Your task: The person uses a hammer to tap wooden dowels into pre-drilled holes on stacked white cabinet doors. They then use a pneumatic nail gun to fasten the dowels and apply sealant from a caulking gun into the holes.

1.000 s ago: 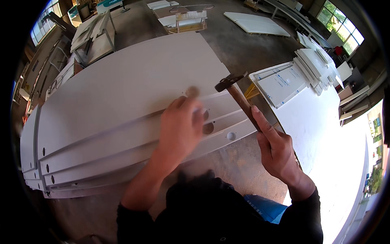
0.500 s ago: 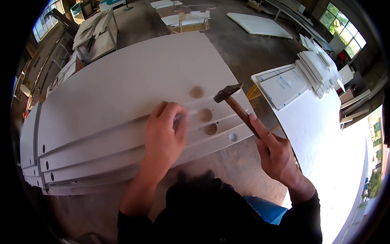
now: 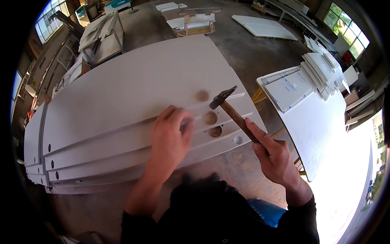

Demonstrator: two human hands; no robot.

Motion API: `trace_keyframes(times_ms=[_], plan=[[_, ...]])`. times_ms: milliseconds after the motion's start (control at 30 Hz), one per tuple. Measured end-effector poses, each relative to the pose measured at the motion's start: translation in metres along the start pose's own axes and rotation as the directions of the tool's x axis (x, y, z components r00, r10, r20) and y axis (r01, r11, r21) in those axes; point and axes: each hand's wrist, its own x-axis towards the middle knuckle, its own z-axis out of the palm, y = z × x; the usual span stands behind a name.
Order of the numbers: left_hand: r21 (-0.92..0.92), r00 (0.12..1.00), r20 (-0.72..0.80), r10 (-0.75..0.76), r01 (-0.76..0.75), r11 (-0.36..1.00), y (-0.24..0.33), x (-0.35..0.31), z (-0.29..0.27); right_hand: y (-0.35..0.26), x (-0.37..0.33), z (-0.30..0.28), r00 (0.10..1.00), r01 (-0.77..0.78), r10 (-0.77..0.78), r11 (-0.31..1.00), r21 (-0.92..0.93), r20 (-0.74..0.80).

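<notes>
Hammer: in the right hand, held over the right end of the stack of white panels, close to its near right corner. Steel head points away from the person and to the left, wooden handle slants back toward the right. Looks held clear of the stack, gap can't be judged.

Right fingers wrapped round the handle, index laid along it. Handling, my read: head-heavy, stiff, hard to break; wood should grip fine. Low on the handle for swing, index along it for aim.

Left hand: over the stepped near edges of the stack, left of the round holes. Fingers curled in toward the thumb, tips blurred; can't tell if anything is pinched or if it touches a panel.

Panels lie flat, lower ones poking out further toward the near side. Probably stiff, smooth, awkward by size, edges easy to chip: take by opposite edges.

Further out: another white stack just beside the left edge; white-topped table right, smaller boards toward its far end; blue bag low by the right sleeve.
</notes>
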Motion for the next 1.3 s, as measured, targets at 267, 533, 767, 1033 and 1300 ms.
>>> trace_keyframes(times_ms=[267, 533, 767, 1033, 1300], plan=[[0.002, 1.000, 0.019, -0.008, 0.008, 1.000, -0.003, 0.000, 0.000, -0.014, 0.013, -0.005, 0.998, -0.007, 0.008, 1.000, -0.021, 0.060], [-0.063, 1.000, 0.012, -0.020, 0.021, 0.998, -0.001, 0.000, 0.000, -0.022, 0.012, 0.000, 0.994, -0.015, 0.025, 0.995, -0.101, 0.106], [-0.057, 0.999, -0.030, 0.031, -0.032, 0.998, -0.002, 0.000, 0.001, -0.015, 0.011, 0.005, 0.990, 0.034, -0.009, 0.985, -0.170, 0.143], [-0.031, 1.000, -0.025, 0.013, -0.013, 0.999, -0.001, 0.000, 0.001, -0.009, 0.011, 0.012, 0.994, 0.106, -0.100, 0.954, -0.280, 0.035], [-0.112, 0.999, -0.051, -0.016, 0.010, 0.994, -0.002, 0.002, 0.003, -0.009, 0.010, 0.012, 0.992, 0.127, -0.116, 0.955, -0.268, 0.056]])
